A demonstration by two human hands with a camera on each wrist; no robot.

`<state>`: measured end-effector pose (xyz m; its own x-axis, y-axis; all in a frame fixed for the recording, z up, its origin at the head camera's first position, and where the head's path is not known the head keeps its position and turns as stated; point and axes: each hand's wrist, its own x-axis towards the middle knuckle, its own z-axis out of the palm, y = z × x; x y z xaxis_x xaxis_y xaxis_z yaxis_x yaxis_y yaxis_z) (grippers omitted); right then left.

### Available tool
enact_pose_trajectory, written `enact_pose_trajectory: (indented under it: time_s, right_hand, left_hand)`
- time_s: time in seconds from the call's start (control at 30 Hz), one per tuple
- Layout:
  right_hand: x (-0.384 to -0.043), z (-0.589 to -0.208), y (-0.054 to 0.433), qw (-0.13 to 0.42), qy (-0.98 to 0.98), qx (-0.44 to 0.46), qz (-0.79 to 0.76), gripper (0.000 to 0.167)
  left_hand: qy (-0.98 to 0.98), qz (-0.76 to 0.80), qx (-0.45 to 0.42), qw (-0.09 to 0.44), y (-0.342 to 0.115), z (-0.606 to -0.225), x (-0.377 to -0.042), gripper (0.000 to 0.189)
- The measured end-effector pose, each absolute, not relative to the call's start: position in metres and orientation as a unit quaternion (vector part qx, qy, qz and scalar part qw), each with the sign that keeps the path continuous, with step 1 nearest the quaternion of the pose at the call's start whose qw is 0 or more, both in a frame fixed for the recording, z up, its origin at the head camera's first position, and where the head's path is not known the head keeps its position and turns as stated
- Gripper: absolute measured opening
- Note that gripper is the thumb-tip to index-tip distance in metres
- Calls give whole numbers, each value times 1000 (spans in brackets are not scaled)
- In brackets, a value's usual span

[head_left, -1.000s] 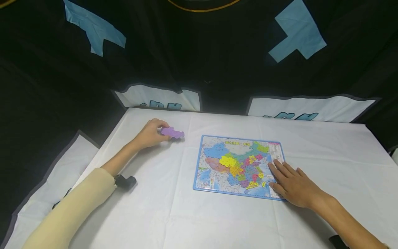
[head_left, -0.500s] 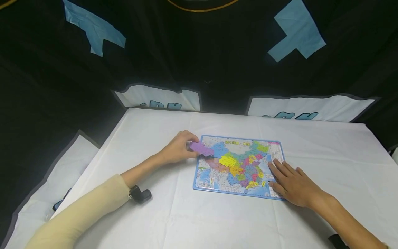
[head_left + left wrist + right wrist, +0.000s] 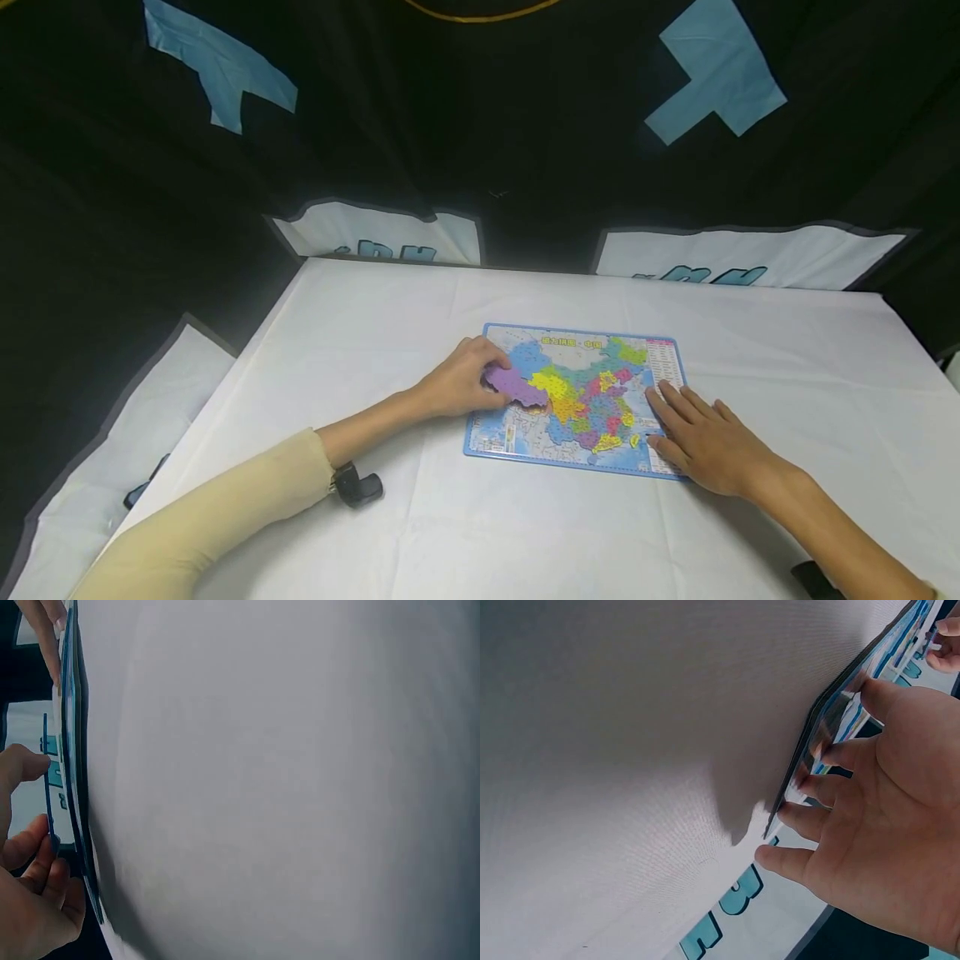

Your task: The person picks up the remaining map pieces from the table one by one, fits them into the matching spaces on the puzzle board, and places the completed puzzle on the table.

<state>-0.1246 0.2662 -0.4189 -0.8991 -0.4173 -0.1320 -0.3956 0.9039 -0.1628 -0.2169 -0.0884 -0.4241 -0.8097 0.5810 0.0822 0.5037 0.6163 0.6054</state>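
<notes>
Over the left part of a map puzzle board (image 3: 525,446), my left hand (image 3: 459,379) pinches a purple puzzle piece (image 3: 517,386) between thumb and fingers. Seen edge-on in the left wrist view, the thin piece (image 3: 49,795) stands a small gap away from the board (image 3: 77,765). The pink region of the map is mostly hidden beneath it. My right hand (image 3: 708,437) rests flat on the board's right edge with straight fingers. In the right wrist view its fingertips touch the board's surface (image 3: 836,712).
The board lies on a table with a white cloth (image 3: 570,533). Behind the table hangs a dark curtain (image 3: 480,133) with blue patches (image 3: 720,75). A black wrist camera (image 3: 358,486) sits at my left cuff.
My left hand has carried the purple piece rightward and toward me, from the table left of the board to above the map. My right hand has stayed in place.
</notes>
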Motion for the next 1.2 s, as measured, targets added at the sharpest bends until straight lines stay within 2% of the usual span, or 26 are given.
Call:
enact_pose_trajectory:
  time_s: [1.2]
  right_hand:
    - [-123,-418,266,75,973,-212,-58,68]
  left_hand:
    - [904,276,319,77,-79,-428,-214,39]
